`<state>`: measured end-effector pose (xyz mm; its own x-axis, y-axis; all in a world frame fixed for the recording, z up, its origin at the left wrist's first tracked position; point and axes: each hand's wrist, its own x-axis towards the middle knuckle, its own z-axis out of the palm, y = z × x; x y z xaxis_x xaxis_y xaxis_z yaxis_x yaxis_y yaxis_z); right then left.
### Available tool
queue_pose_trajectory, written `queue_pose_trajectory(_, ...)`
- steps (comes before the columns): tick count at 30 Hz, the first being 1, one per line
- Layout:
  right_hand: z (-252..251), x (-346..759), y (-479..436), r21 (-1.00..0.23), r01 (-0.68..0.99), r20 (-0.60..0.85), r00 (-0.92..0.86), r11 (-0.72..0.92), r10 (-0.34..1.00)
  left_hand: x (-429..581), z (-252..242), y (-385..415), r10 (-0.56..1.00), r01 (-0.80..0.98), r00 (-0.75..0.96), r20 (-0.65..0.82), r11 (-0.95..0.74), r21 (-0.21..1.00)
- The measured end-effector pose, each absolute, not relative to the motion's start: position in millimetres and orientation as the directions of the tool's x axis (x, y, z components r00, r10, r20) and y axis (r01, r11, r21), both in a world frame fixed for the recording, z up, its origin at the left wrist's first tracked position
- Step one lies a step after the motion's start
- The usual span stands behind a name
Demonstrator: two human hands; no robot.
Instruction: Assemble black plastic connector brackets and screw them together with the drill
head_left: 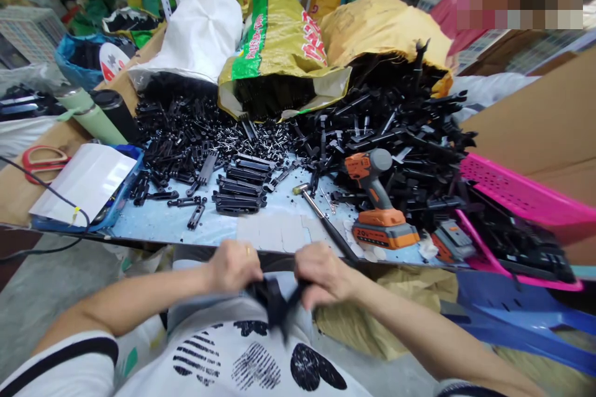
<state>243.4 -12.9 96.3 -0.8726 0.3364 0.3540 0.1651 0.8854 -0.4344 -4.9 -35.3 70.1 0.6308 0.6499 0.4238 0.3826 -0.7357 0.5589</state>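
Note:
My left hand point(235, 265) and my right hand point(323, 273) are closed around a black plastic part point(275, 305), one at each end. They hold it in front of my shirt, just off the table's near edge. Motion blurs the part, so its exact shape does not show. Beyond my hands, a short stack of long black plastic pieces point(239, 189) lies on the light blue tabletop point(153, 220). To the right of that stack is a hammer point(321, 211), its handle pointing toward me. An orange and grey cordless drill point(376, 198) stands upright on its battery.
Silver screws point(261, 139) lie between heaps of small black links point(181, 130) and larger black parts point(395, 130). Open sacks point(284, 18) stand behind. A pink basket point(526, 189) is at the right, beside a spare battery point(451, 239). Scissors point(40, 164) and a green tumbler point(95, 118) are left.

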Motion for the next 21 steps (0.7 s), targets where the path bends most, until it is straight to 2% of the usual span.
queue_pose_trajectory(2, 112.4, 234.7, -29.0, -0.584, -0.047, 0.449, -0.851, 0.811, 0.274, -1.4, 90.1, -61.0, 0.647, 0.228, 0.608, 0.46, -0.697, 0.68)
queue_pose_trajectory(4, 107.0, 219.8, -41.6, -0.686, -0.187, 0.534, -0.786, 0.704, 0.311, 6.1, 98.8, -78.1, 0.691, 0.142, 0.553, 0.465, -0.629, 0.765)
queue_pose_trajectory(6, 83.1, 197.3, -50.3, -0.723, -0.24, 0.625, -0.627, 0.648, 0.465, 15.7, 94.8, -86.5, 0.728, 0.104, 0.482, 0.487, -0.6, 0.793)
queue_pose_trajectory(7, 67.4, 183.7, -53.1, -0.725, -0.223, 0.662, -0.488, 0.652, 0.569, 20.2, 88.9, -88.5, 0.74, 0.113, 0.441, 0.509, -0.608, 0.786)
queue_pose_trajectory(9, 36.4, 155.3, -54.7, -0.771, -0.075, 0.635, -0.159, 0.632, 0.756, 26.5, 72.4, -90.0, 0.746, 0.198, 0.345, 0.57, -0.651, 0.733)
queue_pose_trajectory(11, 14.1, 130.9, -48.8, -0.845, 0.07, 0.532, 0.019, 0.53, 0.847, 26.8, 53.1, -88.8, 0.725, 0.346, 0.273, 0.633, -0.688, 0.638)
queue_pose_trajectory(13, 4.5, 116.8, -30.9, -0.863, 0.181, 0.476, -0.021, 0.471, 0.879, 20.1, 33.7, -83.2, 0.659, 0.487, 0.249, 0.71, -0.719, 0.496)
queue_pose_trajectory(16, 8.0, 114.8, 25.6, -0.733, 0.367, 0.497, -0.287, 0.573, 0.819, 3.4, 8.5, -63.2, 0.634, 0.686, 0.257, 0.729, -0.651, 0.324)
queue_pose_trajectory(17, 10.9, 116.6, 51.6, -0.657, 0.441, 0.492, -0.365, 0.612, 0.791, -1.3, 1.8, -54.0, 0.674, 0.744, 0.276, 0.685, -0.601, 0.292)
queue_pose_trajectory(18, 13.2, 118.3, 79.1, -0.593, 0.529, 0.497, -0.353, 0.607, 0.793, -4.5, -3.9, -44.5, 0.729, 0.792, 0.302, 0.614, -0.551, 0.264)
queue_pose_trajectory(20, 14.4, 120.1, 131.4, -0.503, 0.719, 0.441, -0.262, 0.479, 0.858, -5.7, -11.3, -26.7, 0.813, 0.847, 0.366, 0.452, -0.492, 0.199)
queue_pose_trajectory(21, 12.8, 119.9, 152.6, -0.454, 0.779, 0.377, -0.271, 0.432, 0.886, -3.8, -13.2, -19.5, 0.834, 0.858, 0.397, 0.384, -0.486, 0.168)
